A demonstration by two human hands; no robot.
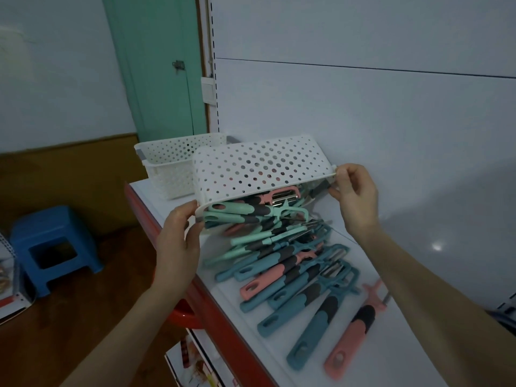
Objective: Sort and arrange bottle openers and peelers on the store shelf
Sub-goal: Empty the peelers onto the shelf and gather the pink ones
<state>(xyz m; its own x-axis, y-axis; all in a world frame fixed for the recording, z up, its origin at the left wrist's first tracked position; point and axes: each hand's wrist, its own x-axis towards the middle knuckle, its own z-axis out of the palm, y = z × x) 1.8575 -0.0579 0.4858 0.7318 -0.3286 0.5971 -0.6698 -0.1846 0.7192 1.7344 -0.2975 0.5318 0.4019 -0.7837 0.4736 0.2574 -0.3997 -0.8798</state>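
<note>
Peelers with teal, mint and pink handles lie heaped on the white shelf, below and between both hands. The left hand grips one end of a white perforated basket and the right hand pinches the other end. The basket is tipped over the heap with a few peelers inside. Printed packaging under the left forearm is too blurred to read.

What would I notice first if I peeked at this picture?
The white holey basket, tipped on its side in the middle, gripped at each end by the left hand and right hand. Next, the pile of teal, mint and pink tools spilling from it across the white shelf. A blue stool sits on the floor, far left.
</note>
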